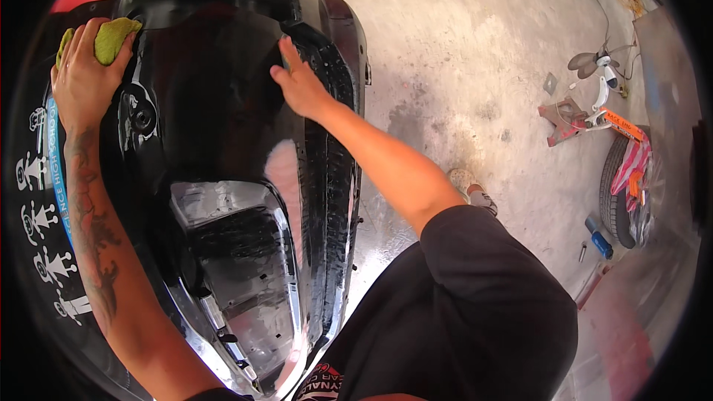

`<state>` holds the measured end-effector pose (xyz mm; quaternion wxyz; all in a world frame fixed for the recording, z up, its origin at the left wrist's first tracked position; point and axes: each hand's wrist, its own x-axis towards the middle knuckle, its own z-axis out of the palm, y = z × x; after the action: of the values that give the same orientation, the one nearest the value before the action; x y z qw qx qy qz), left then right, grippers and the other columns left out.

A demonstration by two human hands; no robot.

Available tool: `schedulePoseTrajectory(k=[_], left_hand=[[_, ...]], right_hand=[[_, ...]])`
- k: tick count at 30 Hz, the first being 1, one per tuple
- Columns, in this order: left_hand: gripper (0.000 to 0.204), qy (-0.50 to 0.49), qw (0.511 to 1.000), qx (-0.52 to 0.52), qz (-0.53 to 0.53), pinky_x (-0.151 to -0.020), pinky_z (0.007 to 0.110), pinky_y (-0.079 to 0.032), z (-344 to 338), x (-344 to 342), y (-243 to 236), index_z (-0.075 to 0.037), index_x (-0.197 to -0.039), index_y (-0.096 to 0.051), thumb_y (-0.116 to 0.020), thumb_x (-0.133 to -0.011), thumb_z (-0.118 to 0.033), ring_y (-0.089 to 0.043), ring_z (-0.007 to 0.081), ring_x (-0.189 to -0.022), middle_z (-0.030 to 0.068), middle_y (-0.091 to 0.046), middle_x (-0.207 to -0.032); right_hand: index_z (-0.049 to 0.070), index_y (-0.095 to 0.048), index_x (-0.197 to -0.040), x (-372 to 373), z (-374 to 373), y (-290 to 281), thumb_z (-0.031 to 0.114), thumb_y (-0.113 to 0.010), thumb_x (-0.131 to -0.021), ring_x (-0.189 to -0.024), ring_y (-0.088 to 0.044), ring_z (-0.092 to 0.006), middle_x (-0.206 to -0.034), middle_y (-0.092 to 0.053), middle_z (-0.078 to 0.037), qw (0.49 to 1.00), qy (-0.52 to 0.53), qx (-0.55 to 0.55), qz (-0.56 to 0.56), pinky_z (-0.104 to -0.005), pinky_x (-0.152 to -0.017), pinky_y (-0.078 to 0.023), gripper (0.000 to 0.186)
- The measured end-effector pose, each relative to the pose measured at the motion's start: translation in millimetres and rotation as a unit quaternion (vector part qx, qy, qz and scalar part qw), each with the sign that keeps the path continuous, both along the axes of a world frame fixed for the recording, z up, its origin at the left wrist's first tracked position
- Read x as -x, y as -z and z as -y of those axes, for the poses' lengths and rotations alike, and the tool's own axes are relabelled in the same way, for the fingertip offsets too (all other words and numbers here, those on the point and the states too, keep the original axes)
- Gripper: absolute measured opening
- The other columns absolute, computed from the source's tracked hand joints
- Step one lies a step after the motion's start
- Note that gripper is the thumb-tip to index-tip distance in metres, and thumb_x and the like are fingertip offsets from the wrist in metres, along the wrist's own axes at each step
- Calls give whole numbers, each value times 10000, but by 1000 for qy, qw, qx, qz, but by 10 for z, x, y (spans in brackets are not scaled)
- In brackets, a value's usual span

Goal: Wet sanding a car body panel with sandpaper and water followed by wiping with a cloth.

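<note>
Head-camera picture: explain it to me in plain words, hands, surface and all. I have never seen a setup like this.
There is no machine here, just a person's two bare hands. The single picture comes from a wide fisheye camera worn on the head, looking down, so straight edges bend toward its dark rim.

The left hand holds a yellow-green fabric cloth at the glossy black vehicle body. The right hand holds nothing visible; it reaches over the same body, and whether it touches is hard to tell.

White stick-figure decals run down the left side. To the right, on the pale, stained floor, are a black rubber tyre and a blue cylindrical object.
</note>
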<state>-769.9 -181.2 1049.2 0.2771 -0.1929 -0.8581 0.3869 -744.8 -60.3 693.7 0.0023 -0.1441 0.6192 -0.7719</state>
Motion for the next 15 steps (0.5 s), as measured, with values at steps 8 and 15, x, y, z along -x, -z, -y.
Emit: schedulePoseTrajectory(k=[8, 15], left_hand=[[380, 1, 1000, 13, -6, -867, 458, -479, -11, -52, -23, -174, -1116, -642, -701, -864, -451, -640, 278, -1036, 13, -676, -1019], [394, -14, 1000, 7, -4, -876, 455, -478, 32, -8, -19, -177, -1129, -643, -693, -869, -468, -637, 271, -1057, 8, -674, -1032]], right_hand=[[10, -74, -1592, -1175, -16, -113, 328, -479, -1012, -1532, -43, -417, -1657, -37, -239, 987, -74, -97, -101, -548, -1213, -121, 776], [-32, -149, -1558, -232, 8, -382, 316, -466, -1012, -1505, -138, -457, -1632, -109, -276, 990, 19, -120, -72, -604, -1181, -193, 720]])
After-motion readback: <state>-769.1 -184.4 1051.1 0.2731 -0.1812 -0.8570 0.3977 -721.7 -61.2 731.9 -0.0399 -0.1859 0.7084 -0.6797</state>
